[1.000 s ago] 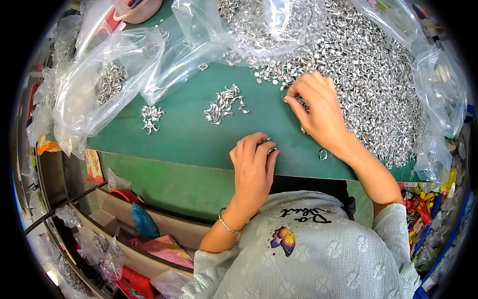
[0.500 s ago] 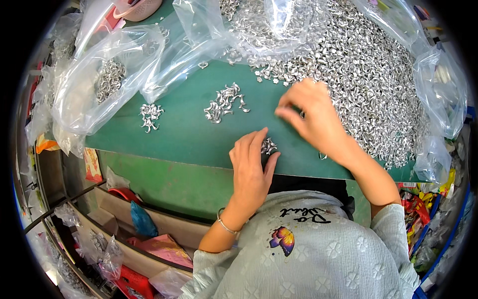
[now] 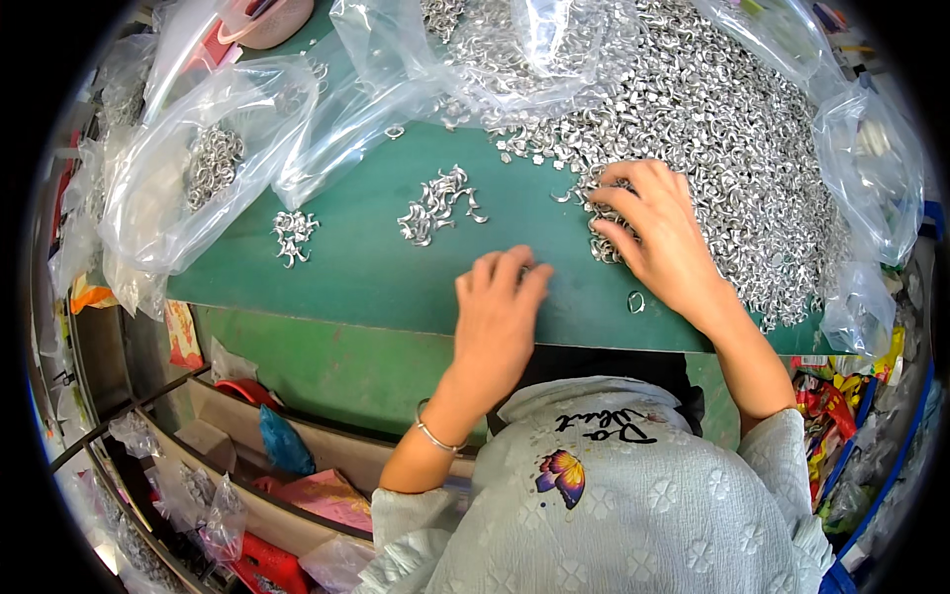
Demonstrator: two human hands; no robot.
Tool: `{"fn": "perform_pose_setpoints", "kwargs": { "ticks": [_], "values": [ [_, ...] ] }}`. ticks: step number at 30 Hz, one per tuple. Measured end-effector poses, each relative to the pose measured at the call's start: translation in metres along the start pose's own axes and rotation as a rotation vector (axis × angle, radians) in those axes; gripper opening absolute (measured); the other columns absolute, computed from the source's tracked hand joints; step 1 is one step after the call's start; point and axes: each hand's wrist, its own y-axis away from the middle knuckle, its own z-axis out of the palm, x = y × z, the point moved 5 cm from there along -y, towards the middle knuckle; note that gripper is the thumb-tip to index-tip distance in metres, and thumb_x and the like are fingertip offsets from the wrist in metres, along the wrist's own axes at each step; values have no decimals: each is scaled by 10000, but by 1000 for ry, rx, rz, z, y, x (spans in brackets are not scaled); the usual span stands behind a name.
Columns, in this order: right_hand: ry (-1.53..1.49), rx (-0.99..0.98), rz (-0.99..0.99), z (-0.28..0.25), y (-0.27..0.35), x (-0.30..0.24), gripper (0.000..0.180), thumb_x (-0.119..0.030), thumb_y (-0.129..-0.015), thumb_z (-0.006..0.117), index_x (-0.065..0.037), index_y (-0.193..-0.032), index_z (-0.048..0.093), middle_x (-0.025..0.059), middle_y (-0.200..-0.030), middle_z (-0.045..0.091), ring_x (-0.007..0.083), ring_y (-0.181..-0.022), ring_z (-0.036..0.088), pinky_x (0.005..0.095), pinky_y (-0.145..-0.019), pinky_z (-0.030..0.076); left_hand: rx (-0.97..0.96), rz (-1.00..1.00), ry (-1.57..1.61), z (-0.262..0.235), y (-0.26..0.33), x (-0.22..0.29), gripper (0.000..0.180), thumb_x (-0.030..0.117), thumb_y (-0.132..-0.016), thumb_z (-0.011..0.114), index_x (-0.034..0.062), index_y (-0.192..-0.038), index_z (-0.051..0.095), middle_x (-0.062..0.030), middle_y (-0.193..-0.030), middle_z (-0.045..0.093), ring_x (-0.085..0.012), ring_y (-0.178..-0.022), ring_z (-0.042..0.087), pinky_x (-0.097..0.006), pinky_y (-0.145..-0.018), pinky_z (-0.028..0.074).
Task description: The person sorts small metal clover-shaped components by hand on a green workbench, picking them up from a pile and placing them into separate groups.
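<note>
At the heap's [image 3: 762,188] edge, my right hand [image 3: 661,233]: spread, arched, prob so bits [image 3: 604,247] fit
Left hand [image 3: 498,315]: curled, can't tell if holding

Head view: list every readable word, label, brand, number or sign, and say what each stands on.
Dark script lettering on the pale grey shirt, near a butterfly print: legible in part, wording not copied here.
Coloured packets, right edge: any print is too small to read.
Silver metal pieces: no text visible.
</note>
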Motion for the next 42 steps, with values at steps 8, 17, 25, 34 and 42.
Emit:
{"fn": "perform_pose_setpoints", "kwargs": {
  "ticks": [8,17,25,34,42],
  "values": [
    [-22,-22,70,-9,6,10,210,-120,-816,708,-49,-1005,651,85,-1107,564,273,-1031,511,386,-876,381,201,-70,-278,-38,-29,-53,378,132,-769,749,70,-1098,573,-120,-1165,494,-321,-1123,467,-454,-888,346],
    [141,-95,-24,10,12,-5,434,-248,-746,773,-82,-1116,620,89,-1289,512,326,-1242,438,505,-1033,325,77,-20,-43,-19,3,3,383,108,-758,755,94,-1111,606,-103,-1171,509,-311,-1133,475,-427,-917,342],
    [250,149,-54,-3,12,26,180,-145,-781,731,-118,-936,644,19,-1067,604,233,-1093,543,517,-1027,302,186,-187,32,-16,23,-11,230,-7,-800,674,56,-1020,647,-82,-1059,556,-272,-961,528,-396,-836,357],
    [74,-33,-19,6,9,6,317,-180,-798,727,-74,-1079,626,73,-1218,546,271,-1179,489,468,-1014,336,49,68,-94,9,-36,24,470,10,-837,574,8,-1304,521,-140,-1352,496,-321,-1234,462,-448,-977,375],
    [298,122,78,-15,23,31,276,-208,-800,732,-93,-1040,661,75,-1227,560,296,-1243,461,516,-1064,282,-88,74,-29,14,-20,15,416,-35,-868,546,-47,-1281,511,-162,-1384,484,-361,-1311,423,-504,-1098,335]
  ]
}}
